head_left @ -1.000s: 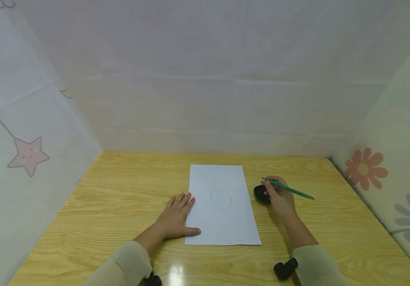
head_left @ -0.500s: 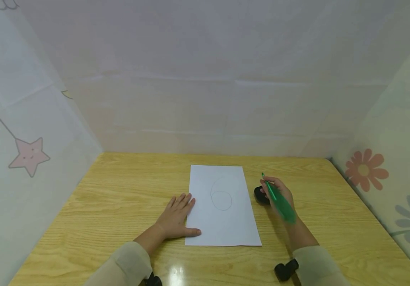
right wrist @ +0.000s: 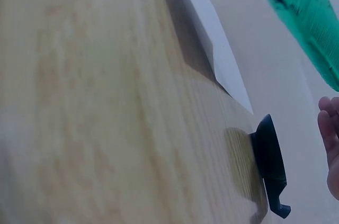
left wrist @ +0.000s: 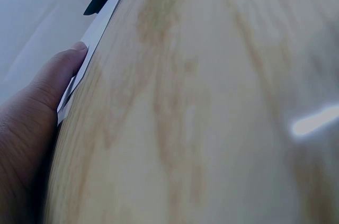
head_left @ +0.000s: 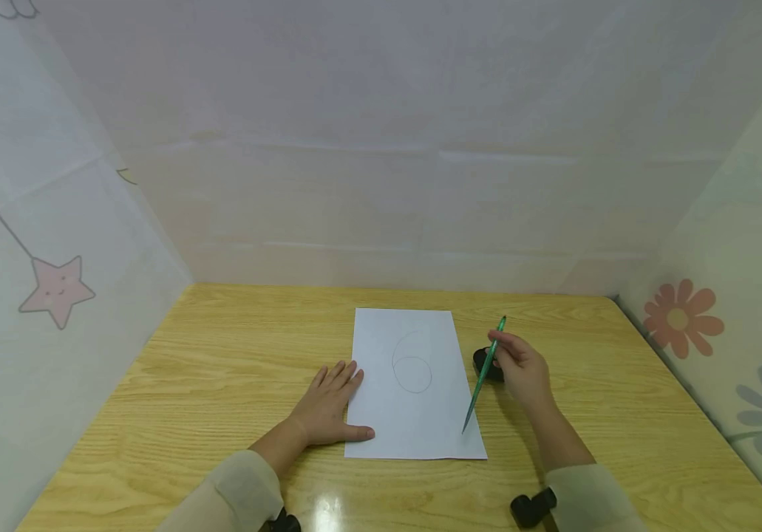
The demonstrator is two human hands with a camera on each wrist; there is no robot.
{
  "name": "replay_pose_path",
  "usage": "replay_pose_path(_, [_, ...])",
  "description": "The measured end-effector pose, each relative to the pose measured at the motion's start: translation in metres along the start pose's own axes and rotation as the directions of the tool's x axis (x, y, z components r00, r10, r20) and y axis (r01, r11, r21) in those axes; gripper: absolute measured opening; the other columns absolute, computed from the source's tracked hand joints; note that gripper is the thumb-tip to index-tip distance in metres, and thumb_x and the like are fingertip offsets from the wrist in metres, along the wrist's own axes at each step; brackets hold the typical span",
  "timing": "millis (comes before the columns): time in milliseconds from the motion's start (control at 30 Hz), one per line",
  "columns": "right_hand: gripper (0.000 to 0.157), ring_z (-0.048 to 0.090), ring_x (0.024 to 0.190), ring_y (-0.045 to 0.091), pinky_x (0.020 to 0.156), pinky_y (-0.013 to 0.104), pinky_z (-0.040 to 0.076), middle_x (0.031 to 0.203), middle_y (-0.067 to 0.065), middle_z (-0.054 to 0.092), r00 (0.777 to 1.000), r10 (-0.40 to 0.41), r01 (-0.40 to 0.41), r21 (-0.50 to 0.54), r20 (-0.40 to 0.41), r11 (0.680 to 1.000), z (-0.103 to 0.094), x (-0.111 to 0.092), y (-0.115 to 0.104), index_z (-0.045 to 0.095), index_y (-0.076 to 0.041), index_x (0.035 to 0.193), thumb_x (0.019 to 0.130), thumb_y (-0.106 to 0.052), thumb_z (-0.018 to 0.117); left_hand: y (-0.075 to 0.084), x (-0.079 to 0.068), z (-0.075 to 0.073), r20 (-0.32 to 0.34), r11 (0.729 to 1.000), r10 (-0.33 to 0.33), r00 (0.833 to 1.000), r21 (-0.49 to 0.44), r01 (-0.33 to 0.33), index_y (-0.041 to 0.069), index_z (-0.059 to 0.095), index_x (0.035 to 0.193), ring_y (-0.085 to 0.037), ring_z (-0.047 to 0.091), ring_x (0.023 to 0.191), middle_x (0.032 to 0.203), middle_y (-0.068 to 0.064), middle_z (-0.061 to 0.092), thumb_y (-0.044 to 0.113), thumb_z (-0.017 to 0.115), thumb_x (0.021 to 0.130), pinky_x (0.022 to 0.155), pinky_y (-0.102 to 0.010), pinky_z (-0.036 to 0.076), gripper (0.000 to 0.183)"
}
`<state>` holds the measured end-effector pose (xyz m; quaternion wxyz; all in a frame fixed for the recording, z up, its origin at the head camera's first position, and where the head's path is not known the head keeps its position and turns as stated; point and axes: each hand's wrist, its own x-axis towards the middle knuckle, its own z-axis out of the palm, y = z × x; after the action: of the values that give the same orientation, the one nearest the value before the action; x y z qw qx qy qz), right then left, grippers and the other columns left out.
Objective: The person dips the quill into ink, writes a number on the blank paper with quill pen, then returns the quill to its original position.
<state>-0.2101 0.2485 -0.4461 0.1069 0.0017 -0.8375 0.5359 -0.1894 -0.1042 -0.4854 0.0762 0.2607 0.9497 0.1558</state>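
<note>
A white sheet of paper (head_left: 381,414) lies on the wooden table, with a thin grey figure 6 (head_left: 412,391) drawn on it. My left hand (head_left: 327,406) rests spread at its left edge, fingertips and thumb on the sheet. The left wrist view shows the thumb (left wrist: 58,73) over the edge. To the right of the paper, my right hand (head_left: 522,367) pinches a slim green pencil (head_left: 485,367) near its upper part. The pencil's lower end slants across the paper's right edge; it looks blurred in the right wrist view. A rounded black object (head_left: 482,360) sits partly hidden behind that hand.
The right wrist view shows the black object (right wrist: 269,150) with a bent tail at one end, near a lifted paper corner (right wrist: 230,75). Black cameras (head_left: 532,507) sit at the cuffs. Pale cloth walls (head_left: 387,185) enclose the table's (head_left: 221,355) back and sides.
The pencil has swung round in my right hand's fingers, from pointing out to the right to slanting down left over the paper's edge. My left hand has stayed in place.
</note>
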Motion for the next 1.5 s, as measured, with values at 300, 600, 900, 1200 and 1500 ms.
replay_pose_path(300, [0.032,0.070,0.085,-0.003,0.073,0.020,0.057,0.103,-0.027,0.066,0.998,0.024,-0.013,0.211,-0.050,0.977,-0.014,-0.014,0.006,0.059,0.003,0.129,0.102,-0.015,0.051,0.001,-0.001,0.000,0.006,1.000,0.007,1.000,-0.004,-0.007,0.007,0.023,0.156,-0.032,0.011,0.153,0.165,-0.013,0.016,0.073,0.059,0.080,0.123,-0.055,0.007,0.107])
replay_pose_path(600, [0.029,0.061,0.071,-0.003,0.062,0.019,0.053,0.096,-0.031,0.069,0.988,0.123,-0.102,0.203,-0.092,0.974,-0.028,-0.024,0.021,0.063,-0.017,0.128,0.100,-0.020,0.058,0.000,-0.003,0.001,-0.010,0.999,0.031,0.999,-0.039,-0.032,0.004,0.024,0.155,-0.035,0.011,0.153,0.164,-0.016,0.016,0.073,0.059,0.080,0.122,-0.056,0.005,0.108])
replay_pose_path(900, [0.055,0.061,0.081,-0.011,0.067,0.016,0.049,0.095,-0.035,0.065,0.951,0.293,-0.282,0.115,-0.095,0.952,-0.041,-0.023,0.030,0.048,-0.010,0.145,0.098,-0.036,0.059,-0.001,-0.003,-0.002,-0.011,0.998,0.003,1.000,-0.059,-0.004,0.006,0.022,0.156,-0.033,0.008,0.154,0.165,-0.014,0.014,0.072,0.060,0.080,0.123,-0.055,0.002,0.108])
replay_pose_path(1200, [0.050,0.055,0.098,-0.006,0.075,0.005,0.046,0.104,-0.020,0.066,0.892,0.425,-0.418,0.076,-0.153,0.905,-0.037,-0.021,0.035,0.058,-0.011,0.137,0.095,-0.036,0.064,-0.001,-0.003,-0.003,-0.005,0.999,-0.007,1.000,-0.040,0.007,0.005,0.024,0.156,-0.033,0.009,0.153,0.164,-0.014,0.016,0.071,0.061,0.080,0.123,-0.055,0.004,0.107])
replay_pose_path(1500, [0.047,0.056,0.120,0.022,0.070,0.003,0.041,0.136,0.017,0.059,0.919,0.358,-0.375,-0.090,-0.163,0.922,-0.036,-0.022,0.050,0.059,-0.008,0.136,0.098,-0.036,0.058,0.002,-0.002,-0.006,0.017,1.000,-0.013,1.000,-0.011,0.013,0.007,0.024,0.156,-0.031,0.009,0.154,0.165,-0.012,0.016,0.071,0.060,0.081,0.123,-0.054,0.005,0.105])
